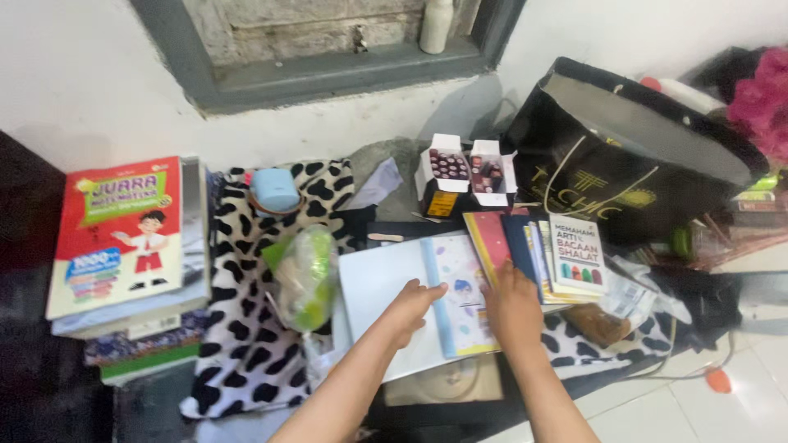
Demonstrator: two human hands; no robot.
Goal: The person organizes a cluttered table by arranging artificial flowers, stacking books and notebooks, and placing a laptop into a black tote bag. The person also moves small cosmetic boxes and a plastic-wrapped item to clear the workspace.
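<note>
Pressing flat with spread fingers, the left hand (410, 308) lay on the white folder (386, 303) beside its blue-edged cover, while the right hand (513, 308), fingers loosely open, rested against the fanned books (533, 254); sorting seemed underway, needing a firmer grasp

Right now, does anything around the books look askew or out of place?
The fanned books under the right hand slide unevenly. The left hand rests on a white folder. Both small boxes stand with flaps open, and a crumpled plastic bag lies on the spotted cloth.
</note>
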